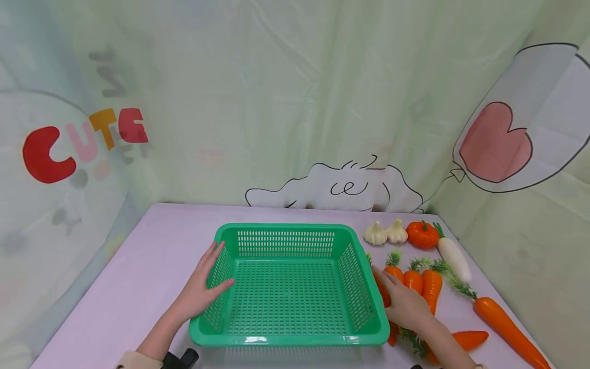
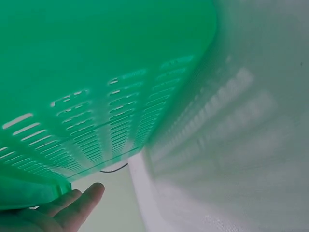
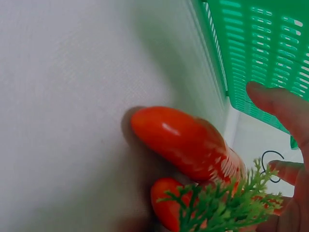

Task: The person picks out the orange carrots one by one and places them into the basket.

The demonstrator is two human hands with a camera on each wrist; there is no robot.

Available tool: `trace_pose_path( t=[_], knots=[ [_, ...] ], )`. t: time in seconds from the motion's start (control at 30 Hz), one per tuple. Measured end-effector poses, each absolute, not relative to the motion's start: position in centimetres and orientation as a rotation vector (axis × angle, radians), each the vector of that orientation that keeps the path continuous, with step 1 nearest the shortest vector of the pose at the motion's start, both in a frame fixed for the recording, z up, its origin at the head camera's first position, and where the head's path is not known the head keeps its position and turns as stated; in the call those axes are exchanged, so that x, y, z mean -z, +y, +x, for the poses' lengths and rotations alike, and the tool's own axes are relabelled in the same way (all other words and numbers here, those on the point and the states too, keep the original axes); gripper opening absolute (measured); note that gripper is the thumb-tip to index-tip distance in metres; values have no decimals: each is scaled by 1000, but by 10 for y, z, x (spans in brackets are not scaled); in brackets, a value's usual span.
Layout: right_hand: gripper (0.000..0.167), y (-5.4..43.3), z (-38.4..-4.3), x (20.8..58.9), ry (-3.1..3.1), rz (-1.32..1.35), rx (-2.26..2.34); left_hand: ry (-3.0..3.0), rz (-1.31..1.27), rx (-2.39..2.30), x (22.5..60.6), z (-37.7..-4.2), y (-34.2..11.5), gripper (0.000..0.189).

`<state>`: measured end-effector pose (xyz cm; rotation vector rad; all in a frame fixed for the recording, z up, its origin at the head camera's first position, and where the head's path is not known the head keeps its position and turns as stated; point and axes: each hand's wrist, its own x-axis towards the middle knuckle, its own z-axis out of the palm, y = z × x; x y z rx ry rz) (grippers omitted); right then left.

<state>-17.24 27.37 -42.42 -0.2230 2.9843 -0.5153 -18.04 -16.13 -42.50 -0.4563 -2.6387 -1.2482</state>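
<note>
A green plastic basket (image 1: 288, 340) with slotted walls stands upright on the table, and its floor shows bare. At its left rim, my left hand (image 1: 198, 289) rests with fingers and thumb spread; the left wrist view shows the straight fingertips beside the basket wall (image 2: 101, 130). My right hand (image 1: 407, 307) reaches over several toy carrots (image 1: 432, 287) close to the basket's right side. In the right wrist view its thumb stands apart from the fingers, near the basket wall, with a carrot (image 3: 174, 137) and green leaves (image 3: 217, 208) below the hand. Some carrots are partly hidden by the right hand.
Behind the carrots lie two garlic bulbs (image 1: 375, 233), an orange-red pumpkin-like vegetable (image 1: 422, 234) and a white radish (image 1: 454, 256). A long carrot (image 1: 509, 328) lies along the right table edge, another (image 1: 470, 339) beside my right forearm. Printed curtains (image 1: 295, 102) surround the table.
</note>
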Motion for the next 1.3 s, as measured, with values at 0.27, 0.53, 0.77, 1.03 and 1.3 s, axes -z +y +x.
trace_pose_path(
  t=[0.27,0.53,0.77,1.03,1.3],
  knots=[
    [95,271,-175,426,3017,-232,514,-2653,-464,1260,422,-185,-164,82],
    [98,268,-182,427,3013,-250,502,-2671,-451,1251,417,-188,-164,81],
    [103,269,-187,432,2982,-245,517,-2678,-422,1274,419,-190,-164,82],
    [96,272,-192,436,2966,-243,625,-2656,-424,1286,422,-192,-162,82],
    [98,276,-191,438,2990,-248,668,-2668,-436,1297,425,-189,-161,82]
  ],
)
